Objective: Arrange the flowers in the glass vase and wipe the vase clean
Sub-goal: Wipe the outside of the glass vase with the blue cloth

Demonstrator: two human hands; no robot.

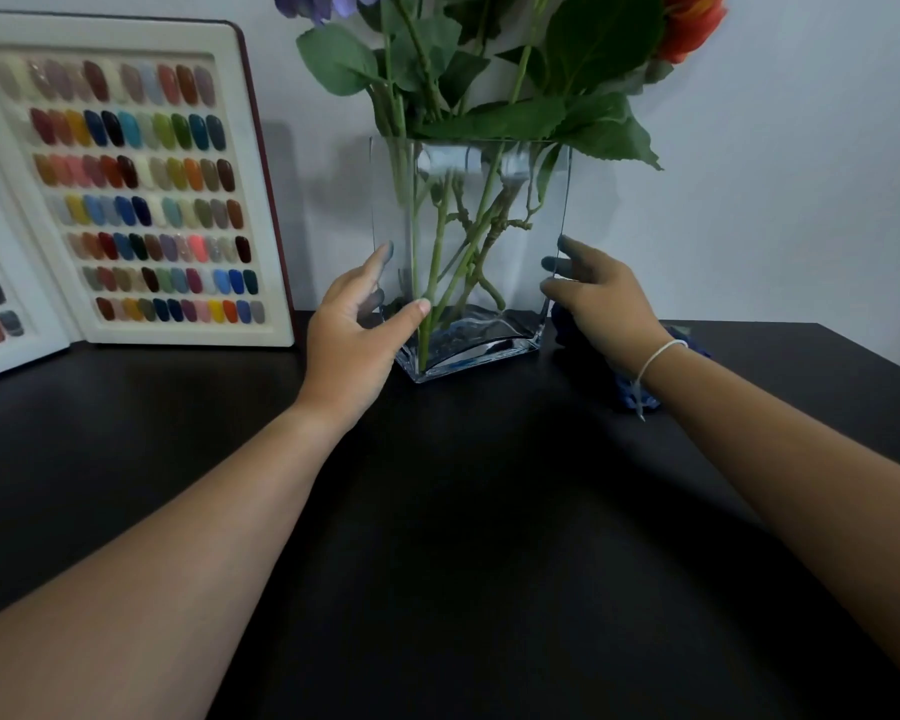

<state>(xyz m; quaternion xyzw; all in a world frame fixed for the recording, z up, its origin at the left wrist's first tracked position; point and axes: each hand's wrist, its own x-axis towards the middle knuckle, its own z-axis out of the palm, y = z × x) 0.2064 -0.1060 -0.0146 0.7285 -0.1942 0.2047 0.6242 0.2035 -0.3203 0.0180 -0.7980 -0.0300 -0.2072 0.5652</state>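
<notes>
A tall rectangular glass vase (468,200) stands on the black table (437,511) against the wall. Several green flower stems (437,241) cross inside it, with leaves, a purple bloom (318,2) and an orange bloom (692,23) above the rim. My left hand (354,335) grips the vase's lower left side, thumb on the front face. My right hand (598,298) holds the lower right edge, fingers wrapped around it. A dark blue cloth (635,394) lies on the table under my right wrist, mostly hidden.
An open white display book (261,200) of coloured nail samples leans against the wall at the left, close to the vase. A white wall (775,200) stands right behind the vase.
</notes>
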